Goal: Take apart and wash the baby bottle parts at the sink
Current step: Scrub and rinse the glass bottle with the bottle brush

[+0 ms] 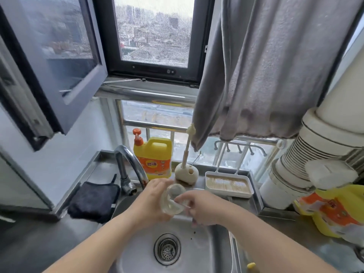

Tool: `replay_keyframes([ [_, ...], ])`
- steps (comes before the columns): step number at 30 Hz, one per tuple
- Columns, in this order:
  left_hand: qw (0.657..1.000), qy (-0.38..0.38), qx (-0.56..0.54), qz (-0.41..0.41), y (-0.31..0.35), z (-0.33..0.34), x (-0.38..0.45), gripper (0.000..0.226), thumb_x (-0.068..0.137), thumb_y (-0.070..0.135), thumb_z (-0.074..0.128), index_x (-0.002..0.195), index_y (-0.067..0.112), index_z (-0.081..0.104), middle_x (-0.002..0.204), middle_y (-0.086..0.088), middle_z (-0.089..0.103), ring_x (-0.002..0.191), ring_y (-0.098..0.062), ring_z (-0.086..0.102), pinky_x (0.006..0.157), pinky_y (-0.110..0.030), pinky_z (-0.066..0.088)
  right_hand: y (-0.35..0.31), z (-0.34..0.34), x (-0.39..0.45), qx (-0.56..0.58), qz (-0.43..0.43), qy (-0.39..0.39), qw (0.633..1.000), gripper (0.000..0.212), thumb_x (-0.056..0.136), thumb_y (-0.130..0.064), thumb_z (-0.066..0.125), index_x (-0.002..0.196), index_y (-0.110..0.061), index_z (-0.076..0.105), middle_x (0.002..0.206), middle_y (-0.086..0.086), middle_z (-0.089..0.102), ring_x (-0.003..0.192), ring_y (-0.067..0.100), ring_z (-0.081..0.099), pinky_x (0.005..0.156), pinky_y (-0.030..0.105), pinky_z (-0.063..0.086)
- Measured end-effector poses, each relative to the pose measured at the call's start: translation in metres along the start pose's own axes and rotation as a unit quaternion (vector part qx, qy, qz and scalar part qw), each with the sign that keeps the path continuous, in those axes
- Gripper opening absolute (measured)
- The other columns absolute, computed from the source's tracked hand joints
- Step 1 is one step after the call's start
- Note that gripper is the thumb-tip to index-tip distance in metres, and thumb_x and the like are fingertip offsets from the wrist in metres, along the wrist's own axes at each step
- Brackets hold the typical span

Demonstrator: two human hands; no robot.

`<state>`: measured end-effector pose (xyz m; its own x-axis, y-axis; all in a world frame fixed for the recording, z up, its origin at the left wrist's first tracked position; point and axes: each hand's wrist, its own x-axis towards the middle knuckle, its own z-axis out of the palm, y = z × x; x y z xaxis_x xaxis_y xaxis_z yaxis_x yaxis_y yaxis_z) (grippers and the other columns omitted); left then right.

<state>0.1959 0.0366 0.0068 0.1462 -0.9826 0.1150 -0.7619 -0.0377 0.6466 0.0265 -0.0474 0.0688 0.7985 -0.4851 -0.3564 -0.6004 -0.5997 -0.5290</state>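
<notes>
Over the steel sink (206,251), just under the faucet (130,164), my left hand (153,198) grips a clear baby bottle (171,200) tilted with its open mouth toward me. My right hand (199,205) is at the bottle's right side, fingers curled against its rim and partly inside; what they pinch is blurred. No water stream is visible. The sink drain strainer (167,249) lies below the hands.
A yellow dish-soap jug (153,158) and a bottle brush in its stand (186,170) stand behind the sink. A white drying tray (228,186) sits at right, a dark cloth (94,200) at left. A yellow refill bag (334,211) lies on the right counter.
</notes>
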Motion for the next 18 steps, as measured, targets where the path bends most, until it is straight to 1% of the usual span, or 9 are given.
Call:
replay_keyframes([
  [2,1.000,-0.007,0.011,-0.001,-0.005,-0.001,-0.004,0.088,0.060,0.036,0.078,0.138,0.028,0.039,0.132,0.018,0.037,0.128,-0.001,0.027,0.110,-0.021,0.029,-0.001,-0.003,0.000,-0.029,-0.003,0.002,1.000,0.036,0.092,-0.020,0.056,0.124,-0.036,0.057,0.114,-0.004,0.062,0.089,0.012,0.057,0.078,0.024,0.047],
  [5,0.998,-0.022,0.054,-0.004,-0.004,0.001,-0.009,0.095,0.050,0.055,0.066,0.138,0.034,0.039,0.136,0.018,0.037,0.130,-0.003,0.028,0.109,-0.031,0.030,0.002,-0.006,-0.006,-0.149,0.005,0.027,0.989,0.032,0.096,-0.036,0.050,0.126,-0.044,0.054,0.126,-0.015,0.060,0.109,0.012,0.057,0.089,0.029,0.047],
  [6,0.997,-0.026,0.069,-0.005,-0.001,0.004,-0.011,0.096,0.048,0.057,0.063,0.138,0.036,0.038,0.136,0.019,0.036,0.130,-0.004,0.028,0.109,-0.033,0.029,0.005,-0.004,-0.008,-0.178,0.006,0.024,0.984,0.033,0.097,-0.038,0.046,0.128,-0.047,0.050,0.127,-0.015,0.059,0.114,0.013,0.056,0.091,0.031,0.047],
  [8,0.996,-0.032,0.082,-0.003,0.002,0.012,-0.013,0.093,0.053,0.050,0.067,0.139,0.036,0.038,0.135,0.021,0.034,0.129,-0.005,0.026,0.109,-0.034,0.028,0.007,0.002,-0.012,-0.202,0.009,-0.017,0.979,0.040,0.098,-0.029,0.045,0.133,-0.050,0.044,0.126,-0.011,0.060,0.113,0.018,0.057,0.089,0.033,0.048],
  [10,0.995,-0.026,0.092,0.011,0.003,0.023,-0.011,0.089,0.056,0.044,0.070,0.139,0.034,0.040,0.137,0.017,0.037,0.130,-0.008,0.029,0.107,-0.035,0.032,0.004,0.007,-0.016,-0.232,0.005,-0.065,0.971,0.051,0.097,-0.017,0.045,0.138,-0.046,0.039,0.125,0.001,0.060,0.110,0.026,0.057,0.086,0.034,0.048],
  [12,0.994,-0.019,0.108,0.024,0.007,0.032,-0.010,0.088,0.054,0.041,0.072,0.137,0.036,0.041,0.136,0.014,0.042,0.130,-0.012,0.033,0.102,-0.039,0.038,0.000,0.009,-0.020,-0.279,0.010,-0.081,0.957,0.057,0.095,-0.010,0.044,0.142,-0.039,0.034,0.123,0.011,0.055,0.110,0.032,0.055,0.082,0.036,0.044],
  [14,0.987,0.015,0.148,0.067,0.011,0.036,-0.007,0.094,0.040,0.044,0.077,0.127,0.036,0.043,0.126,0.014,0.052,0.122,-0.011,0.039,0.086,-0.040,0.048,-0.002,0.011,-0.023,-0.337,0.016,-0.067,0.939,0.061,0.092,-0.006,0.046,0.145,-0.031,0.028,0.123,0.015,0.052,0.109,0.035,0.055,0.075,0.037,0.039],
  [16,0.979,0.038,0.166,0.113,0.016,0.037,-0.005,0.100,0.024,0.049,0.079,0.118,0.033,0.047,0.112,0.015,0.060,0.110,-0.009,0.043,0.068,-0.032,0.051,-0.003,0.014,-0.027,-0.359,0.027,-0.060,0.931,0.063,0.091,-0.002,0.047,0.144,-0.026,0.026,0.121,0.016,0.052,0.107,0.036,0.056,0.070,0.036,0.036],
  [18,0.975,0.054,0.151,0.152,0.017,0.040,-0.003,0.097,0.027,0.047,0.080,0.117,0.030,0.049,0.111,0.013,0.062,0.108,-0.010,0.045,0.068,-0.032,0.053,-0.003,0.014,-0.031,-0.323,0.059,-0.082,0.941,0.057,0.090,0.000,0.045,0.140,-0.026,0.034,0.113,0.013,0.055,0.102,0.035,0.056,0.067,0.034,0.037],
])
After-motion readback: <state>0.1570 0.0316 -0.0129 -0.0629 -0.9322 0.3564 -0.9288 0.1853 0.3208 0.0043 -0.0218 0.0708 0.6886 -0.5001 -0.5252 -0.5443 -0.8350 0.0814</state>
